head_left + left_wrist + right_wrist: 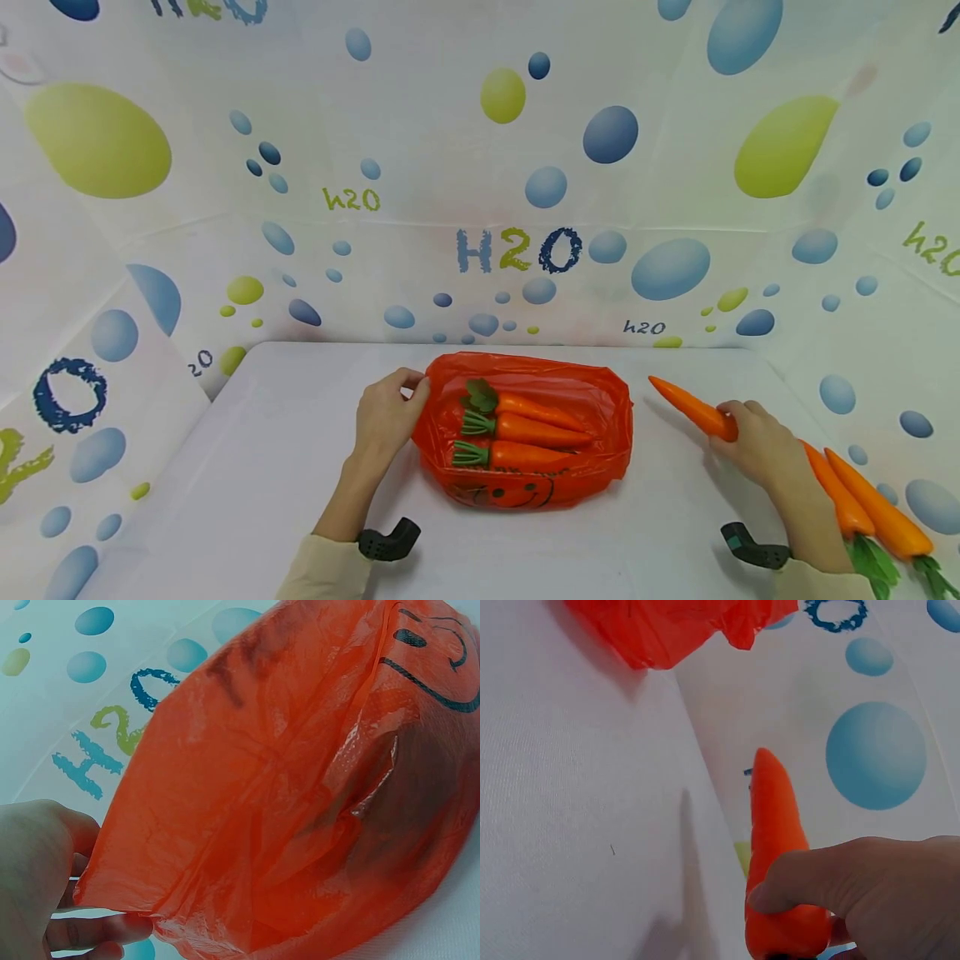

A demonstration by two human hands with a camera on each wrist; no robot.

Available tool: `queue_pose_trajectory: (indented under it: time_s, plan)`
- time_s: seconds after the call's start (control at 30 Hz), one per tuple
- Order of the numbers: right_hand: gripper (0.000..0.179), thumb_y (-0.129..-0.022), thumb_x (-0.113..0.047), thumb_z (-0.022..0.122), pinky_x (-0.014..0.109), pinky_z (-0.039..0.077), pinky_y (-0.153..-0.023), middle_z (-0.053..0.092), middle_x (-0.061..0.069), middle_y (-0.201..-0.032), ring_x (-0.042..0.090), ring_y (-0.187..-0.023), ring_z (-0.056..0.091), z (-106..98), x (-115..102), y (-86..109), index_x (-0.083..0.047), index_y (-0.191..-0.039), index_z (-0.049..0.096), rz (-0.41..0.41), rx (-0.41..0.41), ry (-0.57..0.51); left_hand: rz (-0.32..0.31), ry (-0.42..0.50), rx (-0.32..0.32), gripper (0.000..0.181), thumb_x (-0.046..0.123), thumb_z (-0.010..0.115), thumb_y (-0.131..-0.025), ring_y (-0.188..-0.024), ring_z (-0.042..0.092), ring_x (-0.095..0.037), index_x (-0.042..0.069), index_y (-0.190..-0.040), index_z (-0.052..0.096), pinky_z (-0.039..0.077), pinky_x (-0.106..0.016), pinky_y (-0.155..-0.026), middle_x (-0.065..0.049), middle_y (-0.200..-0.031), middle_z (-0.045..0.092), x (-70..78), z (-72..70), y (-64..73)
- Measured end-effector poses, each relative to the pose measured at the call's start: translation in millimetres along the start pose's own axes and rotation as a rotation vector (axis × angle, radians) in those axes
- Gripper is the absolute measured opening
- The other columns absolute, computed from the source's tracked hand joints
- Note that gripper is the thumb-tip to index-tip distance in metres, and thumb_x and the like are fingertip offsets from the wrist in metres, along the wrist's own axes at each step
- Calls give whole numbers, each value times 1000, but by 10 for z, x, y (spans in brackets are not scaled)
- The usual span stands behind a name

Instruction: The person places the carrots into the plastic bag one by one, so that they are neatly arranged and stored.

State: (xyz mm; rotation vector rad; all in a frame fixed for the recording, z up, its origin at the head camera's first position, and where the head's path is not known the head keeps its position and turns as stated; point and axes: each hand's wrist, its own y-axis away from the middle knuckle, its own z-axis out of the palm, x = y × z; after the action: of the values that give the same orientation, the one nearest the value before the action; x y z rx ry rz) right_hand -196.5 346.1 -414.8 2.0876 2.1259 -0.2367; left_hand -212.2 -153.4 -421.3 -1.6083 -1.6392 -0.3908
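Observation:
A red plastic bag (pixel 525 371) with a printed smiley lies spread open in the middle of the table. Inside it several carrots (pixel 536 429) rest side by side, green tops to the left. My left hand (pixel 386 412) pinches the bag's left edge between thumb and fingers; in the left wrist view the bag's side (pixel 225 817) fills most of the picture. To the right of the bag, my right hand (pixel 761 442) grips another carrot (pixel 678 400) near its thick end, tip pointing to the bag. The right wrist view shows the thumb (pixel 780 889) pressed along this carrot (pixel 772 817).
Two more carrots (pixel 877 504) with leafy tops lie at the table's right front, partly behind my right forearm. The white table (pixel 277 450) ends at a backdrop (pixel 420 150) printed with drops and H2O lettering. Dark wrist devices (pixel 390 540) sit at both wrists.

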Motion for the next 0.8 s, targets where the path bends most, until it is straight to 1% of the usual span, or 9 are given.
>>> queue_pose_trajectory:
  time_s: [0.17, 0.33, 0.47, 0.6, 0.7, 0.8]
  plan:
    - [52, -84, -26, 73, 56, 54, -77, 59, 27, -106, 31, -84, 56, -14, -40, 2, 5, -124, 59, -12, 57, -1, -2, -3, -1, 25, 30, 59, -97, -77, 63, -20, 12, -106, 74, 54, -25, -62, -6, -96, 76, 4, -1, 7]
    - [50, -84, -28, 73, 52, 54, -73, 61, 25, -103, 32, -85, 52, -27, -101, 19, 4, -122, 60, -39, 141, -2, 3, -6, 3, 25, 29, 60, -97, -75, 63, -19, 11, -106, 74, 53, -24, -62, -6, -96, 76, -3, 10, 3]
    - [48, -84, -26, 74, 49, 50, -71, 61, 26, -103, 35, -88, 49, -43, -169, 28, 3, -120, 61, -65, 215, -4, 5, -5, 3, 24, 28, 60, -97, -75, 62, -19, 10, -106, 74, 53, -24, -61, -7, -96, 76, -10, 12, -1]
    - [46, -82, -24, 74, 45, 44, -70, 62, 26, -102, 36, -88, 48, -61, -233, 41, 3, -118, 62, -98, 305, 1, 3, -4, 2, 24, 28, 60, -97, -75, 63, -20, 10, -106, 74, 54, -24, -62, -7, -96, 76, -11, 10, -1]
    - [46, -81, -23, 75, 46, 42, -69, 62, 26, -101, 36, -88, 48, -76, -279, 56, 2, -117, 63, -122, 365, 8, 0, -6, 1, 25, 29, 60, -97, -75, 63, -19, 11, -106, 74, 53, -24, -62, -6, -96, 76, -10, 10, -2]
    - [47, -80, -22, 76, 48, 42, -71, 62, 26, -103, 37, -88, 48, -92, -331, 73, 3, -117, 62, -131, 395, 1, 2, -6, 6, 24, 29, 60, -97, -75, 63, -19, 11, -105, 74, 53, -24, -62, -6, -96, 76, -10, 14, -1]
